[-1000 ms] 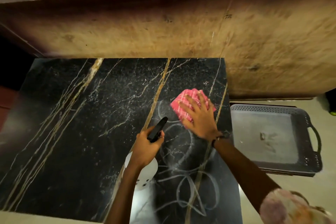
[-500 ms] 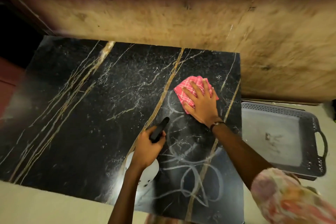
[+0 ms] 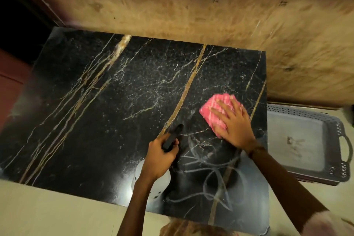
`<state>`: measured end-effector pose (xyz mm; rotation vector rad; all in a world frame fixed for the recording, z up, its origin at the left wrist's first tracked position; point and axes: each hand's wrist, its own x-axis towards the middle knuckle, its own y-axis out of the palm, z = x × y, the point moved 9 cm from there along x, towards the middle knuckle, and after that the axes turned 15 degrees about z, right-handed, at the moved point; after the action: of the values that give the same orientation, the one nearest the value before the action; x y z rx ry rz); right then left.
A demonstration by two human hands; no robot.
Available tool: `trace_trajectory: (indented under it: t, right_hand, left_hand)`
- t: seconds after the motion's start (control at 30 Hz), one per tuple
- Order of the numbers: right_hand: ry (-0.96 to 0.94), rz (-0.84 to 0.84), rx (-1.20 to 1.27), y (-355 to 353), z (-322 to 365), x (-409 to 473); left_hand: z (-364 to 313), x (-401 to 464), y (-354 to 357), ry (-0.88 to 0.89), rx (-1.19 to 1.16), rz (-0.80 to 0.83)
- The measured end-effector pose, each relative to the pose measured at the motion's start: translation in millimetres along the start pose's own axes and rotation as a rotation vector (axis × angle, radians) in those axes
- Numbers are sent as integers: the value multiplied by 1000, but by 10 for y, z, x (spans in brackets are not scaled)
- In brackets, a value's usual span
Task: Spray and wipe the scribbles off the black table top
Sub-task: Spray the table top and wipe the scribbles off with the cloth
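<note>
The black marble table top has gold veins. White looping scribbles remain at its near right part. My right hand lies flat on a folded pink checked cloth, pressing it to the table near the right edge, just beyond the scribbles. My left hand grips the black trigger head of a white spray bottle, held over the table's near edge left of the scribbles. The bottle's body is mostly hidden under my wrist.
A grey plastic tray with handles sits on the floor to the right of the table. A brown wooden panel runs along the table's far side. Pale floor lies in front.
My right hand has slid the cloth over the upper loops, which are now gone. The left hand keeps the bottle where it was. The camera has shifted.
</note>
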<state>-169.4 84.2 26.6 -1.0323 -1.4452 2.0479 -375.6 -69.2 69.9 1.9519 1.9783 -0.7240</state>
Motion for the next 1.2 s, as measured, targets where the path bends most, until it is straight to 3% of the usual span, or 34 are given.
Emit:
trace_trajectory:
  t: [0.1,0.17,0.37,0.53,0.67,0.77,0.87,1.0,1.1,1.2]
  right_hand:
    - [139,-13,68,-150,193,536]
    - [134,-11,86,-155,525,753]
    - [-221,-52,-35,263,1510,75]
    - [-186,-16,-89,529,843,-710]
    - [83,1,-1,271,341,-457]
    - [262,-15,90,146,500,-92]
    - [109,-5,76,204,1044,9]
    - [-145,-48,-7,432,1413,-620]
    - [-71,-33,-53,646,945,-1157]
    - [142,3,10,625,102,-1436]
  left_hand:
    - [0,-53,11,18,30,18]
    - [4,-83,12,26,37,21]
    - [80,-186,-3,27,58,16]
    - [162,-325,-34,33,21,43]
    - [195,-448,8,43,69,58]
    - [211,-521,118,48,114,85]
    - [192,-560,218,61,142,88]
    - [204,-592,343,36,144,99]
    - [224,-622,407,21,137,106]
    - [260,-639,451,13,120,110]
